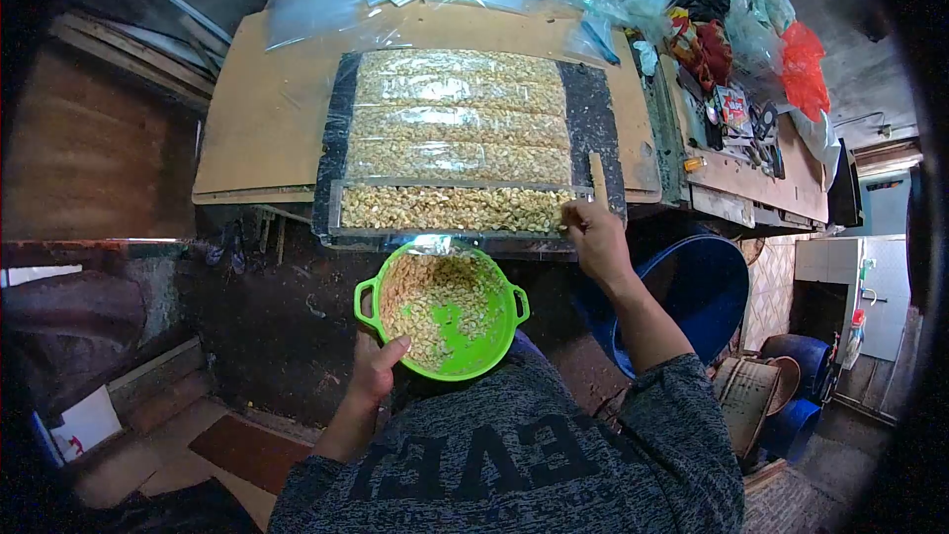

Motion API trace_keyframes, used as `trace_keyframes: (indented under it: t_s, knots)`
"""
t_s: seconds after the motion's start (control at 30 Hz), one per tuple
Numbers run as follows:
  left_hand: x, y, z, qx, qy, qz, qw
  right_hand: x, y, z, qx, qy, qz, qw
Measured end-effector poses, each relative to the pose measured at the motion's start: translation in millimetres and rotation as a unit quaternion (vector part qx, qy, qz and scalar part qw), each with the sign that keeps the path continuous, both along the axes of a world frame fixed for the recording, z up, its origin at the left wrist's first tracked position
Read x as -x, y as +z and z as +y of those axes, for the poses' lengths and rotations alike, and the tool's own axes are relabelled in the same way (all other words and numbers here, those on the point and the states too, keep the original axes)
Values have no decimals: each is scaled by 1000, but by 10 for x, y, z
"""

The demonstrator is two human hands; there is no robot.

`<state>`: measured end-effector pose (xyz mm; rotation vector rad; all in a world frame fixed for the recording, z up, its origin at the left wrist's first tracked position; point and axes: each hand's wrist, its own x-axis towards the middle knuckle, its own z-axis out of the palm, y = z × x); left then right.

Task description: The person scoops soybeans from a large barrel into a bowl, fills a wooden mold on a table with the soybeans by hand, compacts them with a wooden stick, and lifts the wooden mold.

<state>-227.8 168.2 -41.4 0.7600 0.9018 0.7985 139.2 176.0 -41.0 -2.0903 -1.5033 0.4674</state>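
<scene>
My left hand (379,364) grips the left side of a lime-green two-handled basin (468,357), its thumb over the rim. Pale, bean-like pieces (420,309) cling to the basin's wall and floor. Just beyond it, a long strip of the same pieces (445,208) lies along the front of a dark board (336,129). At that strip's right end is my right hand (596,237), fingers bent together; whether they pinch anything is hidden. Several more strips (460,124) lie behind under shiny clear plastic. A thin wooden stick (598,178) rests near my right fingers.
The board sits on a tan tabletop (257,129) with clear plastic sheets (316,10) at the back. Plastic bags and a red bag (805,69) crowd the right. A large blue drum (707,287) stands below my right arm; smaller blue containers (796,361) are farther right.
</scene>
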Motion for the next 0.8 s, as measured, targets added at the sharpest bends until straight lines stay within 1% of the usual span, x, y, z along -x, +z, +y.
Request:
trace_keyframes:
  t_s: [0.1,0.17,0.3,0.37,0.4,0.47,0.5,0.57,0.7,0.8]
  knots:
    - [14,10,13,-9,-6,12,1000,73,64,23,-11,4,18,1000]
    - [18,5,13,-18,-12,20,1000,57,51,18,-5,21,-12,1000]
    - [34,-47,-6,-5,2,6,1000,80,72,-27,-22,43,-23,999]
    - [36,-39,-4,-8,-1,5,1000,69,77,-25,-10,103,-37,994]
    - [27,-16,4,-10,-2,4,1000,72,76,-22,-10,101,-38,994]
    - [16,1,14,-13,-3,1,1000,72,56,5,-29,23,-53,998]
    - [24,4,12,-14,-6,14,1000,42,27,19,-29,23,-53,998]
    - [27,7,16,-16,-9,28,999,-25,-46,51,-21,-14,-77,997]
    - [-2,1,12,-21,3,12,1000,-13,-93,78,-40,6,-57,998]
    - [9,3,3,-18,5,4,1000,-11,-81,87,-15,9,-65,998]
